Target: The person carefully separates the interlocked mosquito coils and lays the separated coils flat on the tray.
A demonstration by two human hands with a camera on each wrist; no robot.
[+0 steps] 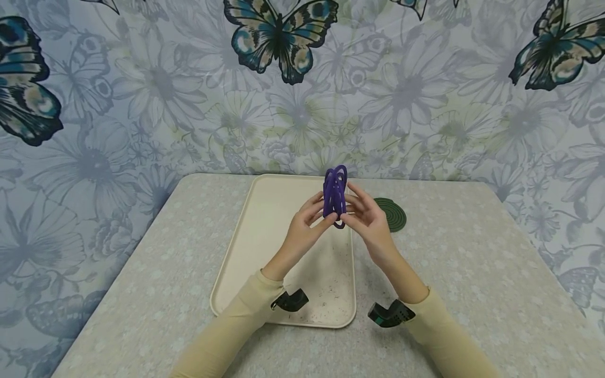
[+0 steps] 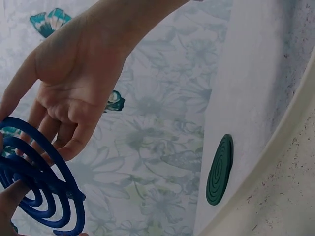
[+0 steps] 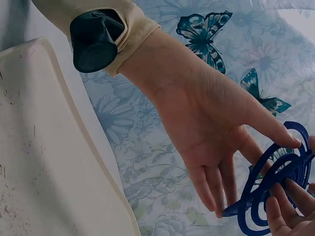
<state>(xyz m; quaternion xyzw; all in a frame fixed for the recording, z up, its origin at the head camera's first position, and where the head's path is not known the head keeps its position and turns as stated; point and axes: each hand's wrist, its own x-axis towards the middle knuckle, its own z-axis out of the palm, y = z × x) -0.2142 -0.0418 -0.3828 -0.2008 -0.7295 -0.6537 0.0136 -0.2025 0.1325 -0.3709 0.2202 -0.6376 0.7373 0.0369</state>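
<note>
A purple spiral coil is held upright between both hands, above the right side of the tray; it looks blue in the wrist views. From its left, my left hand pinches it, thumb at its lower part. On the other side, my right hand pinches it with the thumb low and the fingers spread behind. The left wrist view shows the loops of the coil standing apart, with the right hand beyond. In the right wrist view, the left hand has its thumb on a loop.
A cream tray with dark specks lies on the patterned table. To its right, a flat green spiral disc rests on the table. Behind hangs a flower and butterfly backdrop. Black wrist cameras sit by the sleeves.
</note>
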